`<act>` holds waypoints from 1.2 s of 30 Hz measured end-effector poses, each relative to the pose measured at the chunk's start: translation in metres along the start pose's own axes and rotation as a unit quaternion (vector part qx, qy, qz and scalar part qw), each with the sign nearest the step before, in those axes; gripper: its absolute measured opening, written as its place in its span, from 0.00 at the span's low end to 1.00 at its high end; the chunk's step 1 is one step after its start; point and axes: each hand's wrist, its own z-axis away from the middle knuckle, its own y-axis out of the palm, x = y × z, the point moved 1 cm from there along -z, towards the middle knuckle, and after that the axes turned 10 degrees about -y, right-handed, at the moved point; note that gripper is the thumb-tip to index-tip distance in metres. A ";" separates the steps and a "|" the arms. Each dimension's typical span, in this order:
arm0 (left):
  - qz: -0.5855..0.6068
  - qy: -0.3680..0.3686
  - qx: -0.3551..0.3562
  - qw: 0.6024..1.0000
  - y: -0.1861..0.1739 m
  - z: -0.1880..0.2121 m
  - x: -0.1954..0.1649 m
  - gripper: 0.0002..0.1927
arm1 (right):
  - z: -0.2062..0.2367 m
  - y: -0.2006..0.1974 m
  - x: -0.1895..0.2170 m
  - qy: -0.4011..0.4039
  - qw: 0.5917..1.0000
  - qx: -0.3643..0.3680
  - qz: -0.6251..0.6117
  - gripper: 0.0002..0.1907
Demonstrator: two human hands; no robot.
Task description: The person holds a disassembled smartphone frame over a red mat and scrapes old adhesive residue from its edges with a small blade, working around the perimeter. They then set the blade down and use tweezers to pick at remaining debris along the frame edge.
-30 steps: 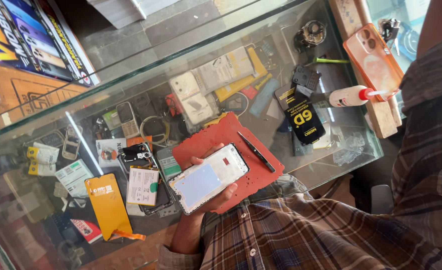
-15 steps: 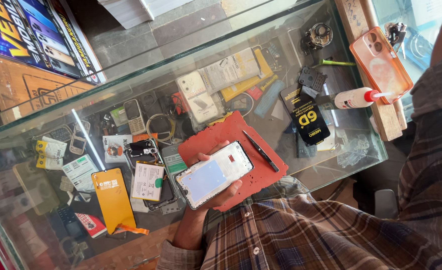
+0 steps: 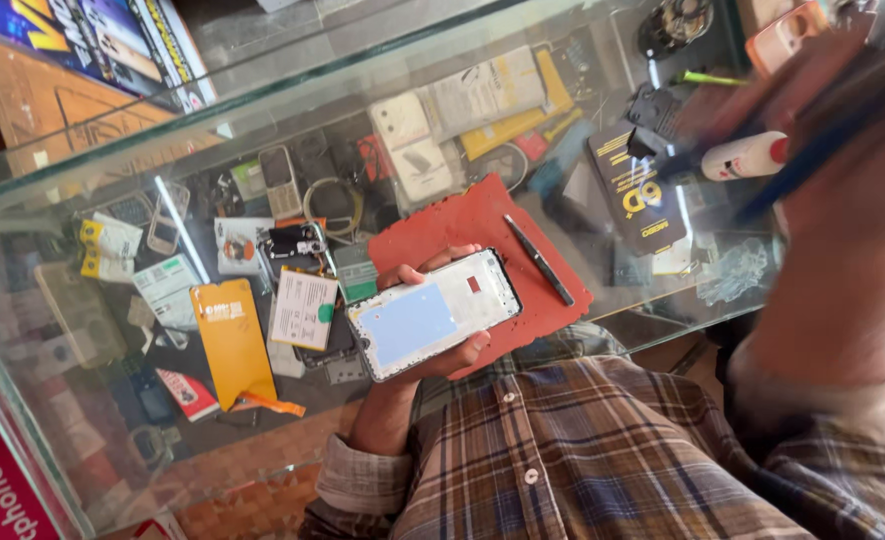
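Observation:
My left hand point(image 3: 450, 358) holds a white phone middle frame point(image 3: 432, 315) from below, its pale blue and white inner side facing up. It hovers over the near edge of a red work mat point(image 3: 482, 215) on a glass counter point(image 3: 262, 120). A thin black tool point(image 3: 539, 260) lies on the mat just right of the phone. My right hand and forearm point(image 3: 832, 140) are raised close to the camera at the right and heavily blurred. A thin blue streak point(image 3: 812, 150) crosses them, and I cannot tell whether the hand grips it.
On the counter at the right are a white glue bottle with a red tip point(image 3: 747, 155), a black flat package point(image 3: 634, 190) and an orange phone case point(image 3: 787, 35). Under the glass lie several phone parts, old handsets and a yellow package point(image 3: 232, 335). Coloured boxes point(image 3: 112, 40) stand at the far left.
My right forearm has swung up into view, blurred, covering the right side of the counter. The phone frame stays in my left hand over the red mat.

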 end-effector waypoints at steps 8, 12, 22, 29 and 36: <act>-0.057 0.052 -0.017 0.997 0.014 0.010 -0.068 0.43 | 0.181 0.036 -0.102 0.452 0.791 0.181 -0.372 0.22; -0.043 0.051 -0.039 0.997 0.029 0.013 -0.093 0.40 | 0.204 0.026 -0.097 0.391 0.751 0.338 -0.411 0.40; -0.258 0.043 0.029 0.965 0.031 0.016 -0.119 0.25 | 0.151 0.034 -0.026 -0.168 0.872 0.325 0.326 0.35; -0.274 0.054 0.054 0.959 0.026 0.011 -0.107 0.31 | 0.148 0.051 -0.010 -0.232 0.808 0.276 0.466 0.39; -0.301 0.013 0.029 0.953 0.031 0.017 -0.111 0.35 | 0.153 0.052 -0.014 -0.223 0.801 0.283 0.479 0.36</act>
